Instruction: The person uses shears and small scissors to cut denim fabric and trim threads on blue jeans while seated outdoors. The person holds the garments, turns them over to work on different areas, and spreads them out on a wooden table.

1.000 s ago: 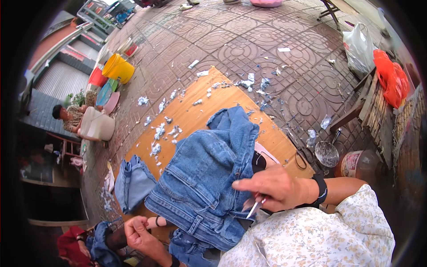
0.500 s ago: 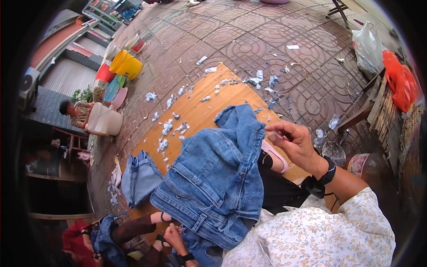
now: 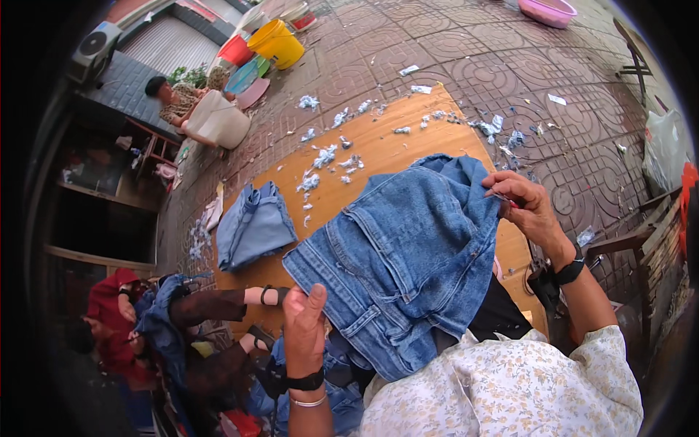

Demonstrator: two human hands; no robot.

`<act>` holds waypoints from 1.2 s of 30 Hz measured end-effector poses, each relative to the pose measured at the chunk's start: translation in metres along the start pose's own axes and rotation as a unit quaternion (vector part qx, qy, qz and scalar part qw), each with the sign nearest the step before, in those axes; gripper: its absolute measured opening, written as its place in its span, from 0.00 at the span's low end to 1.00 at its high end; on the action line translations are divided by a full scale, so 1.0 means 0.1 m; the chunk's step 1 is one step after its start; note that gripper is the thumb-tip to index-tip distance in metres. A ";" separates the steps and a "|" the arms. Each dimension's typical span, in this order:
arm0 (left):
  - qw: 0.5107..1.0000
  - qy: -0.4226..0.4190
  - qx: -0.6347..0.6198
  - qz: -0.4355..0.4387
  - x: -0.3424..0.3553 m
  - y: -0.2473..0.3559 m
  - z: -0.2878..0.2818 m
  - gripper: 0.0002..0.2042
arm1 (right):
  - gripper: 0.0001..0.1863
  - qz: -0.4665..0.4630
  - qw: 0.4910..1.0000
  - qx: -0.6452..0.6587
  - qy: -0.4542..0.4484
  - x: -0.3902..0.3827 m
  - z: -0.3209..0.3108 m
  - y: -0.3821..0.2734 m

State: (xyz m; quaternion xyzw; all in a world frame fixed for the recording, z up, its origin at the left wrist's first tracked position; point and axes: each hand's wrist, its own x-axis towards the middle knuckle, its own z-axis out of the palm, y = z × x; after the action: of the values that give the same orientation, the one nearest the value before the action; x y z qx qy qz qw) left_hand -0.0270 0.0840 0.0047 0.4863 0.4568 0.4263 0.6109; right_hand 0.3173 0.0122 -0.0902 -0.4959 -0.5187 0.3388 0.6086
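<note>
Blue denim jeans (image 3: pixel 408 247) lie bunched across my lap and over the edge of a wooden board, waistband toward the lower left. My right hand (image 3: pixel 530 211) is at their far right edge, fingers closed in a pinch. Something small with a bit of red shows between those fingers, too small to name. Beside the left end of the waistband is my left hand (image 3: pixel 304 317), thumb raised apart from the fingers and nothing seen in it. A folded lighter blue denim piece (image 3: pixel 255 226) rests on the board to the left.
Grey-blue scraps (image 3: pixel 324 156) litter the wooden board (image 3: pixel 408 142) and the paving. At lower left a person in red (image 3: pixel 109 320) handles denim. Another person (image 3: pixel 178 102) sits by a whitish bucket (image 3: pixel 218 124). A wooden frame (image 3: pixel 641 233) and plastic bag (image 3: pixel 662 153) stand right.
My left hand has come up to the waistband's left end. My right hand has moved to the jeans' edge. The jeans are spread flatter, and the view has swung left.
</note>
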 end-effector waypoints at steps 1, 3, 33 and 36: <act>0.999 0.018 -0.041 -0.031 0.00 -0.05 0.03 0.07 | 0.12 0.023 1.000 -0.019 -0.004 0.01 0.01 0.02; 0.993 0.025 -0.101 -0.052 0.01 -0.10 -0.01 0.06 | 0.11 0.008 1.000 0.019 -0.001 0.03 0.03 0.01; 0.976 -0.037 -0.211 0.050 -0.15 -0.07 0.00 0.08 | 0.05 0.036 0.980 0.196 -0.005 0.28 0.77 -1.27; 0.974 -0.041 -0.219 0.034 -0.10 -0.23 -0.14 0.07 | 0.07 0.014 0.984 0.171 0.050 0.20 0.50 -1.30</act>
State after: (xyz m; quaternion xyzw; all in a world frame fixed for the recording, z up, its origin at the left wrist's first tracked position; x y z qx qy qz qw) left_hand -0.0414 0.0733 -0.0182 0.3728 0.3102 0.5162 0.7060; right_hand 0.2602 0.0075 0.0389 -0.4080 -0.4149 0.4063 0.7045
